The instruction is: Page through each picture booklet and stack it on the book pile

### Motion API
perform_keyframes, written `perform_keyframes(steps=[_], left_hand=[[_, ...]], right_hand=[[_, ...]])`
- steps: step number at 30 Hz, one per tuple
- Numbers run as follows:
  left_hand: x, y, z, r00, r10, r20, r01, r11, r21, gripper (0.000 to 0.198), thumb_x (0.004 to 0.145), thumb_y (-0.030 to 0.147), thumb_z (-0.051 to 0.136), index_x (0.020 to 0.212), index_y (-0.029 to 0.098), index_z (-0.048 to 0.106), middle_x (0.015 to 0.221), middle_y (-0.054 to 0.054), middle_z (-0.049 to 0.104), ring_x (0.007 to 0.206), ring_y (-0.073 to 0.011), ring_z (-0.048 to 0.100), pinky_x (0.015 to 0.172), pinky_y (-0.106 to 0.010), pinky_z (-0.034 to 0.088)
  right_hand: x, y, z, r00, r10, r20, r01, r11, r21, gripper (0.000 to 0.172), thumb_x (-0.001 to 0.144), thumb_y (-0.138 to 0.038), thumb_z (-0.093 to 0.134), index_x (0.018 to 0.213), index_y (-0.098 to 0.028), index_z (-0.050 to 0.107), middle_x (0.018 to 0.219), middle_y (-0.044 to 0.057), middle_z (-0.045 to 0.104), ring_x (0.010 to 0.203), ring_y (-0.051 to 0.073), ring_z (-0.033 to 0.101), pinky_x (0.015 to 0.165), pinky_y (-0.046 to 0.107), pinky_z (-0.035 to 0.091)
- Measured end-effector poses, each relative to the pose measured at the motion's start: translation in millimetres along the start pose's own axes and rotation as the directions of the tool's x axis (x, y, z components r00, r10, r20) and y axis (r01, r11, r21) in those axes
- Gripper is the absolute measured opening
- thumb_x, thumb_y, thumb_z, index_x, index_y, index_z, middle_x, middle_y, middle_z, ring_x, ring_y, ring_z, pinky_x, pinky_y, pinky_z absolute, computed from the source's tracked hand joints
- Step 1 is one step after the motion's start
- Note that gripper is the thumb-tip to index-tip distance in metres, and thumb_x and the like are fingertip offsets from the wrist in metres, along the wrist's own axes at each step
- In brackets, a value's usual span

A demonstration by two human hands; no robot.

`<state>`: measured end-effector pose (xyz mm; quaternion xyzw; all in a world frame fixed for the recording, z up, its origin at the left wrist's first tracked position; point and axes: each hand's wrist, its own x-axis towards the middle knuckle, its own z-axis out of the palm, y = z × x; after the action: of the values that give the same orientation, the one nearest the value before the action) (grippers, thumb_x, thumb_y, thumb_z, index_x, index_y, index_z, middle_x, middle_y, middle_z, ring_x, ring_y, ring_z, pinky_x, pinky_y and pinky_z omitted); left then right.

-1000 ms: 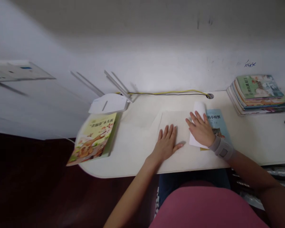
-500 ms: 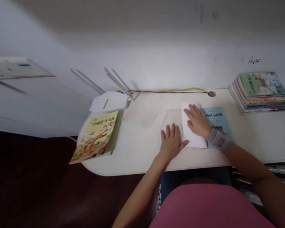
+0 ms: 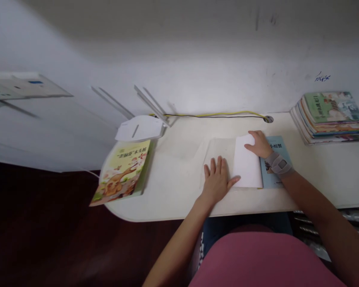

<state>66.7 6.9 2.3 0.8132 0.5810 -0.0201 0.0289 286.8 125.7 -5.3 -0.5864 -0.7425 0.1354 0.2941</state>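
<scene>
My left hand [image 3: 215, 179] lies flat with fingers spread, pressing a clear plastic sheet [image 3: 211, 149] onto the table. Its thumb reaches the lower left edge of a white page [image 3: 247, 167]. At that page's upper right is my right hand [image 3: 259, 144], its thumb and forefinger apart, touching the paper; its other fingers are partly hidden. A grey band with a small square face circles the right wrist. Under the right hand and wrist, a light blue picture book [image 3: 277, 181] with dark Chinese characters shows to the right of the white page.
A white router [image 3: 140, 128] with raised antennas stands at the back left of the white table [image 3: 179, 187]. A yellow picture book [image 3: 122, 171] overhangs the left edge. Books are stacked [image 3: 332, 115] at the back right. Yellow and black cables [image 3: 209, 115] run along the wall into a hole.
My right hand has slid right across the white page, from lying flat on it to its upper right side. More of the page shows. My left hand stays in place.
</scene>
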Motion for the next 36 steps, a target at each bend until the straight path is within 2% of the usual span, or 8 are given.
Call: perform_keyframes(steps=[3,11,27,36], left_hand=[[0.1,-0.2,0.7,1.000,-0.006,0.002,0.006,1.000,-0.006,0.089,0.087,0.068,0.018,0.147,0.002,0.018,0.152,-0.023,0.020,0.141,-0.0410,0.012,0.108,-0.061,0.019],[0.9,1.9,-2.4,1.000,-0.015,0.022,0.015,1.000,-0.023,0.092,0.086,0.069,0.018,0.146,0.000,0.020,0.152,-0.024,0.018,0.140,-0.0423,0.013,0.109,-0.061,0.018],[-0.2,2.4,-3.1,1.000,-0.007,0.016,0.007,1.000,-0.009,0.091,0.086,0.069,0.018,0.147,0.002,0.016,0.152,-0.024,0.018,0.141,-0.0412,0.011,0.108,-0.061,0.018],[0.3,1.2,-0.1,1.000,-0.008,0.001,0.008,0.999,-0.034,0.091,0.086,0.069,0.019,0.147,0.002,0.016,0.152,-0.024,0.019,0.141,-0.0409,0.012,0.108,-0.061,0.018]], right_hand=[[1.5,-0.2,0.4,0.999,-0.047,0.021,0.047,0.998,-0.029,0.054,0.069,-0.033,0.064,0.119,-0.015,0.057,0.112,0.013,0.051,0.109,0.030,0.048,0.102,0.047,0.037],[2.6,-1.2,0.4,0.996,-0.071,0.048,0.073,0.997,-0.034,0.051,0.068,-0.032,0.064,0.115,-0.015,0.060,0.111,0.012,0.051,0.108,0.029,0.049,0.102,0.047,0.038],[2.1,-3.6,-2.5,0.993,-0.047,0.109,0.051,0.998,-0.028,0.052,0.067,-0.030,0.064,0.115,-0.012,0.060,0.114,0.013,0.050,0.111,0.029,0.048,0.103,0.043,0.037],[2.0,-1.7,-1.4,0.993,-0.062,0.101,0.064,0.998,-0.014,0.050,0.068,-0.033,0.065,0.115,-0.016,0.060,0.114,0.011,0.050,0.110,0.028,0.049,0.102,0.045,0.038]])
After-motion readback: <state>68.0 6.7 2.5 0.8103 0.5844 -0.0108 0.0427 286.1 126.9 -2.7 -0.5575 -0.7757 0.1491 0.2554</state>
